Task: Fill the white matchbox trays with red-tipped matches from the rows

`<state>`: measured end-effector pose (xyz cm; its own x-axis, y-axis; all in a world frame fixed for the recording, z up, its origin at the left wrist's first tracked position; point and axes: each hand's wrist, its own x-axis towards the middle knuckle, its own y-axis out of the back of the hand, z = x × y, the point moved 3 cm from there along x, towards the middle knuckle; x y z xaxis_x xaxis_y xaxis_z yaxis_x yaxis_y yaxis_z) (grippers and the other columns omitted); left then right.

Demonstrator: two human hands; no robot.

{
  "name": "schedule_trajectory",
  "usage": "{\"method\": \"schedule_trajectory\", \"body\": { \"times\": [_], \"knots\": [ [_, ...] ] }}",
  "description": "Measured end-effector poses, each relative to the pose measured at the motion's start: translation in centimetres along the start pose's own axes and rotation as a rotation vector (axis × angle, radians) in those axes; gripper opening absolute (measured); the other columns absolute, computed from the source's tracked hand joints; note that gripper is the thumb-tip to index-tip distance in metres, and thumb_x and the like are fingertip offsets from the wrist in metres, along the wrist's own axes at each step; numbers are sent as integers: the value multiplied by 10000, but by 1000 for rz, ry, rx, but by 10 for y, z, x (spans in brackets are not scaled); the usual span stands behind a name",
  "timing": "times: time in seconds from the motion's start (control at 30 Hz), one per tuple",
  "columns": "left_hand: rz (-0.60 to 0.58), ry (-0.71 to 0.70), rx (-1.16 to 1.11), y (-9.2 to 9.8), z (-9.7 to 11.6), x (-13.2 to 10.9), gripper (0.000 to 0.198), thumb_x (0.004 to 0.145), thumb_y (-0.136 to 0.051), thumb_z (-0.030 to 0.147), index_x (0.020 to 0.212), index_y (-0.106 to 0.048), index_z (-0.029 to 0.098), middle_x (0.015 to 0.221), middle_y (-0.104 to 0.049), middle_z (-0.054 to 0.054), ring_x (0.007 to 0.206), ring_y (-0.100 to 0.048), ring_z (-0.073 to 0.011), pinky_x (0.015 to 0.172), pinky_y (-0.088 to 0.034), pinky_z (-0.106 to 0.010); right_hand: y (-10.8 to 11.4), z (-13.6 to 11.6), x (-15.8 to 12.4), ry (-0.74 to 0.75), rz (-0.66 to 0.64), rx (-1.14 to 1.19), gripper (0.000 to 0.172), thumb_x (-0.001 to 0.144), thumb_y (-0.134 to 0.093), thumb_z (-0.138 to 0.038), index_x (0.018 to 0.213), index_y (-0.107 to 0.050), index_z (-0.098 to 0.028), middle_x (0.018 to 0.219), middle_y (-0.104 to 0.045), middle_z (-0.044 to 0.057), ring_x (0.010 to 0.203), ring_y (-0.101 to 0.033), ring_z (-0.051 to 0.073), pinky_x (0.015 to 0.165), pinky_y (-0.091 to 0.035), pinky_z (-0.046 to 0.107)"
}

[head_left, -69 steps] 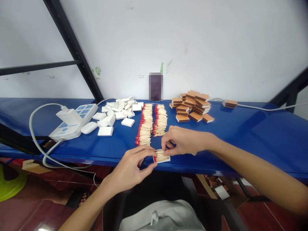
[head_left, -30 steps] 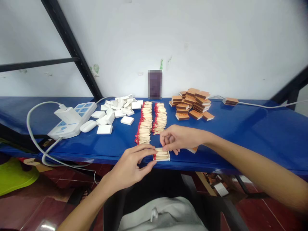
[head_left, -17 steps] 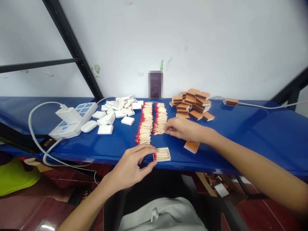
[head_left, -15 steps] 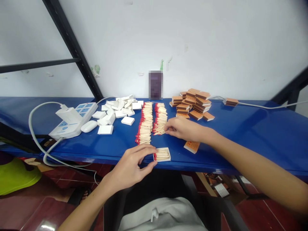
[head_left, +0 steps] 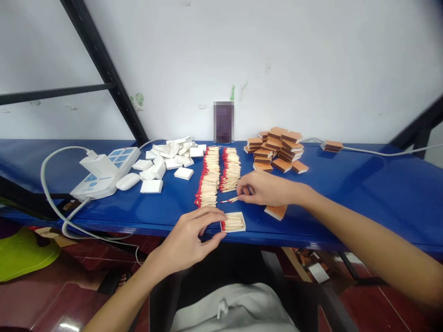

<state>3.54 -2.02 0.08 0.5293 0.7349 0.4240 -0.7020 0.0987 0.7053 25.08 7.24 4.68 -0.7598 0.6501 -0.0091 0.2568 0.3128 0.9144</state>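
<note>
A white matchbox tray (head_left: 233,222) with red-tipped matches lies at the front edge of the blue table. My left hand (head_left: 195,237) grips its left end between thumb and fingers. My right hand (head_left: 263,186) pinches a couple of matches (head_left: 230,199), their red tips pointing left, just in front of the right row of matches (head_left: 230,170). Beside that row lies a longer left row of matches (head_left: 209,177). An orange matchbox sleeve (head_left: 276,211) lies partly under my right hand.
White trays (head_left: 173,154) are heaped at the left, near a power strip (head_left: 107,173) with cables. Orange matchboxes (head_left: 277,145) are piled at the back right. A dark blurred rectangle (head_left: 224,122) stands against the wall. Another person's leg (head_left: 79,278) shows at lower left.
My right hand has drawn a couple of matches from the near end of the right row, slightly toward me. My left hand still grips the tray.
</note>
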Motion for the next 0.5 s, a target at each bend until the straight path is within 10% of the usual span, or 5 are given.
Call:
{"method": "schedule_trajectory", "body": {
  "times": [0.5],
  "knots": [
    [20,-28,11,0,1,1,213,929,-662,197,1140,-688,213,1177,-708,-64,789,-655,-122,667,-549,-229,-2,1,2,-29,5,6,194,947,-572,-270,783,-612,-174,692,-601,-1,609,-492,120,593,-321,248]
  ]
}}
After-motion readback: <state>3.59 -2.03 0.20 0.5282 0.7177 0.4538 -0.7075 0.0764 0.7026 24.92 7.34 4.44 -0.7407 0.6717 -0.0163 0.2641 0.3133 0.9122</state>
